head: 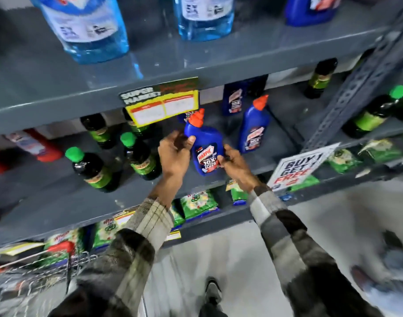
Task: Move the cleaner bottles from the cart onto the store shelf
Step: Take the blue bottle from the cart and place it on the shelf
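A blue cleaner bottle (204, 146) with an orange-red cap stands at the front of the grey middle shelf (260, 165). My left hand (174, 154) grips its left shoulder, thumb on the front. My right hand (233, 162) holds its lower right side. A second blue cleaner bottle (253, 126) stands just to the right, and a third (235, 97) stands further back. The wire cart (42, 271) is at the lower left, partly behind my left sleeve.
Dark bottles with green caps (90, 170) stand left of my hands, and more stand at the right (374, 113). Large pale blue bottles (88, 26) fill the top shelf. Green packets (198, 203) line the lower shelf. A "buy 1 get 1 free" sign (299, 165) hangs on the slotted upright.
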Motion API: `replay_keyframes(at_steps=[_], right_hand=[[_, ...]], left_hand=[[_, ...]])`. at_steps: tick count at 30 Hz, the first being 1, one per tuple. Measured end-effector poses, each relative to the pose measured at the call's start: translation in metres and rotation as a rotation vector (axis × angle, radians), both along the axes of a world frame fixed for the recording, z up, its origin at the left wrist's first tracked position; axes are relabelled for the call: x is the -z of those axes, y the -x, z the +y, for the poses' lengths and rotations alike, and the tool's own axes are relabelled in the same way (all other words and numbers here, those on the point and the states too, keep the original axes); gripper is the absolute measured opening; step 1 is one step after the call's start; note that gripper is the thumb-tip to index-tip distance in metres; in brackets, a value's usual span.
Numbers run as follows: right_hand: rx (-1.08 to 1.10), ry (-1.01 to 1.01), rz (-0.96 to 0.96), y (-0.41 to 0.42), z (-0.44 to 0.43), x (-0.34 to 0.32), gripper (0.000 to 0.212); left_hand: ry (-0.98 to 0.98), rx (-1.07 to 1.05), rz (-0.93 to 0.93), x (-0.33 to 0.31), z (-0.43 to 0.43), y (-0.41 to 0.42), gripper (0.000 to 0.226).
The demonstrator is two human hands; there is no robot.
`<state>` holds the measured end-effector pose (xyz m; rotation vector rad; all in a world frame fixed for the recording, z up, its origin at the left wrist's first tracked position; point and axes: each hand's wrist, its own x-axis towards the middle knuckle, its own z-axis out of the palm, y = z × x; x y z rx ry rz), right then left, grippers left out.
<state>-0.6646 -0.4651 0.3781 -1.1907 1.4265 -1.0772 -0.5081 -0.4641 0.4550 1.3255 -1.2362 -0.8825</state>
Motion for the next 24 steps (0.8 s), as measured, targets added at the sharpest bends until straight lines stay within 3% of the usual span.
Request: replay_keyframes(at_steps=[6, 17, 20, 22, 24], right_hand=[[0.067, -0.018, -0.004, 0.009, -0.054, 0.032, 0.055], [0.021, -0.026, 0.030, -0.001, -0.065, 0.050, 0.047], [0.123, -0.039, 0.088, -0.012, -0.038, 0.046, 0.049], [0.299, 0.043, 0.175, -0.032, -0.011, 0.046, 0.056], [0.397, 0.167, 0.140, -0.066, 0.016, 0.048, 0.052]], left_hand=[[0.028, -0.075, -0.102, 0.016, -0.031, 0.027, 0.026], [-0.022, -0.052, -0.076, 0.032, -0.043, 0.014, 0.034], [-0.060, 0.004, -0.048, 0.041, -0.038, 0.006, 0.033], [-0.075, 0.001, -0.024, 0.048, -0.028, -0.007, 0.035], [-0.092, -0.012, -0.028, 0.054, -0.013, -0.028, 0.046]])
